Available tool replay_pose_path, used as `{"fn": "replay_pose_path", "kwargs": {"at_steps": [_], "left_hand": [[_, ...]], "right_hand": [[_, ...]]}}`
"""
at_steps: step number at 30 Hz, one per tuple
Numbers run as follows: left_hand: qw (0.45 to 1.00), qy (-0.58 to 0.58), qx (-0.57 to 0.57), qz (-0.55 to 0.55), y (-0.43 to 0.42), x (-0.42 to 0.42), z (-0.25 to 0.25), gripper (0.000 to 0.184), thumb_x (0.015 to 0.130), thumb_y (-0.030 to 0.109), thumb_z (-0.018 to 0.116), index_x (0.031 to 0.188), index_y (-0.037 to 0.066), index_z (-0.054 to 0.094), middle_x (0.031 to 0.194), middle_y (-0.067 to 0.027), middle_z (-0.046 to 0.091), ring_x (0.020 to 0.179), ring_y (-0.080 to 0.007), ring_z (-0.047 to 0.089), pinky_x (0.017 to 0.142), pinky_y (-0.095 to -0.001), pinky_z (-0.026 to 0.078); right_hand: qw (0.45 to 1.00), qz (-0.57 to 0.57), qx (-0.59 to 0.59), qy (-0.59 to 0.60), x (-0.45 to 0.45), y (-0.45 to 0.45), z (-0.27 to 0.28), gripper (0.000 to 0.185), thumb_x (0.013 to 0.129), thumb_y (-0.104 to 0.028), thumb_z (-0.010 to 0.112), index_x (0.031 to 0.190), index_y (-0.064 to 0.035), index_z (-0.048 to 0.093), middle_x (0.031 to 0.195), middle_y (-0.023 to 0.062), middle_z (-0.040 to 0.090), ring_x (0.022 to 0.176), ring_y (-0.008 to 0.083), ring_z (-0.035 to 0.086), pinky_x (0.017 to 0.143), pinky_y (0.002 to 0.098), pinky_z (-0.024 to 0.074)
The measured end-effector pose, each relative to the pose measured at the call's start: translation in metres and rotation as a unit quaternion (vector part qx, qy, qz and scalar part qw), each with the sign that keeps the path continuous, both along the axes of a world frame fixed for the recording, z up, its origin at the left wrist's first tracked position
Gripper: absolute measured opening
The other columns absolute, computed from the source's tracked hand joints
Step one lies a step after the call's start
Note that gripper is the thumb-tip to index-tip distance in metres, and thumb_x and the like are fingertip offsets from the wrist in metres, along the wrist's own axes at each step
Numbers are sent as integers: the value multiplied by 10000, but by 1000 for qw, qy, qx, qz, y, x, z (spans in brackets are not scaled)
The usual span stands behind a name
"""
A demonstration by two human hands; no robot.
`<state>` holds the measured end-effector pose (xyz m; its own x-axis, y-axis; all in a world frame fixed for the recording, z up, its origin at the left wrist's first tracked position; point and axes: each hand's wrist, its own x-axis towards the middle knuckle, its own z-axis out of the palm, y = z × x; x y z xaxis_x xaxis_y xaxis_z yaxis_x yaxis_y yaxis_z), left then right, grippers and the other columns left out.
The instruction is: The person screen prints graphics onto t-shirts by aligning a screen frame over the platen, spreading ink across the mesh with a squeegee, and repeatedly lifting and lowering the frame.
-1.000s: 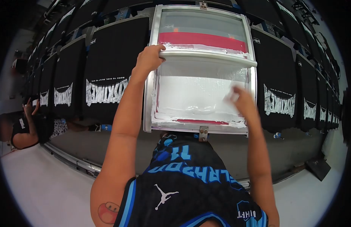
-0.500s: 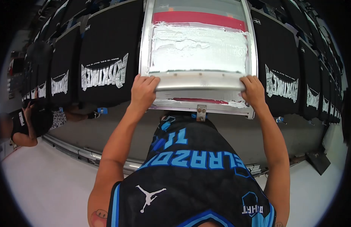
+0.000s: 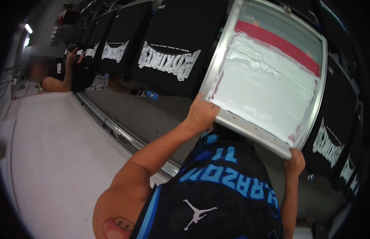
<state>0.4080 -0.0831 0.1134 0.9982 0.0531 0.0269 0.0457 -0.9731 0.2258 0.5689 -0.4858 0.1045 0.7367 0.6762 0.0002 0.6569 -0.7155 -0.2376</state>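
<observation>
A metal-handled squeegee (image 3: 252,133) lies across the near end of a silver-framed printing screen (image 3: 322,85). My left hand (image 3: 203,113) is wrapped round its left end. Its right end is in the closed fingers of my right hand (image 3: 295,162). Thick white ink (image 3: 268,93) covers most of the mesh beyond the squeegee, with ridges toward the far side. A red band (image 3: 278,46) crosses the mesh above the ink. The squeegee's blade is hidden under its handle, and the screen covers whatever lies beneath it.
Black shirts (image 3: 173,28) with white lettering lie in a row to the left, more black shirts (image 3: 332,107) to the right. A metal rail (image 3: 113,127) runs along the floor behind me. Another person (image 3: 63,77) stands at the far left with hands raised.
The squeegee has come toward me to the screen's near end, both hands with it. White ink now covers the mesh it crossed. My view has turned, so the screen appears tilted and further right.
</observation>
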Motion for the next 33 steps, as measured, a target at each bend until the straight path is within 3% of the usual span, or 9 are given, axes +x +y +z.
{"fn": "replay_pose_path", "kwargs": {"at_steps": [5,7,8,9,14,17,23,27,33], "left_hand": [[988,-146,37,-24,38,83,-31,64,738,94,547,683,100,581,628,-103,597,643,-285,625,821,-513,432],[990,-70,123,21,59,137,-41,82,760,131,565,744,137,646,675,-81,641,687,-260,659,822,-529,423],[984,-121,128,19,74,163,-38,83,717,172,616,753,150,688,663,-117,656,623,-290,665,647,-479,465],[994,13,105,21,89,187,-16,129,705,184,642,798,121,706,722,-134,685,681,-307,691,646,-461,519],[994,29,90,-46,84,123,31,101,684,118,660,777,104,696,716,-118,672,734,-299,665,676,-450,481],[996,67,-15,-55,40,31,38,128,669,43,625,772,94,682,707,-126,652,695,-305,623,721,-438,433],[983,-178,42,-32,51,77,-38,107,606,3,592,669,75,545,636,-114,534,614,-313,512,624,-459,392],[999,-22,29,3,87,194,3,113,697,130,675,794,72,663,719,-128,661,683,-334,643,646,-453,485],[995,70,31,-58,59,81,52,121,667,75,670,784,97,695,677,-123,649,652,-313,626,762,-444,459]], "right_hand": [[994,-18,10,-104,83,25,-33,352,621,-36,721,959,-113,665,911,74,683,826,296,647,722,401,529],[985,-62,-79,-137,149,48,-53,370,660,-184,783,1000,-101,663,901,89,692,808,305,656,710,413,533],[984,-78,-58,-150,169,75,-36,373,688,-275,789,985,-93,656,877,118,686,809,323,657,698,429,528],[990,-79,-78,-83,178,102,-2,359,712,-311,779,958,-84,651,878,152,684,809,349,655,678,448,523],[990,-59,-127,-11,116,91,42,339,662,-241,787,965,-114,702,803,145,693,752,331,681,692,430,552],[999,-45,-16,23,16,34,15,292,599,-37,721,876,-128,708,840,74,690,797,277,670,727,393,540],[986,-75,17,-148,66,51,-26,162,679,-39,639,813,-126,664,784,65,668,714,259,649,619,375,529],[991,-99,-59,-65,178,106,16,239,690,-206,759,901,-124,682,791,119,691,756,327,679,686,426,545],[991,-108,-79,18,58,52,31,259,644,-153,746,901,-142,717,869,86,694,811,297,668,740,403,544]]}}
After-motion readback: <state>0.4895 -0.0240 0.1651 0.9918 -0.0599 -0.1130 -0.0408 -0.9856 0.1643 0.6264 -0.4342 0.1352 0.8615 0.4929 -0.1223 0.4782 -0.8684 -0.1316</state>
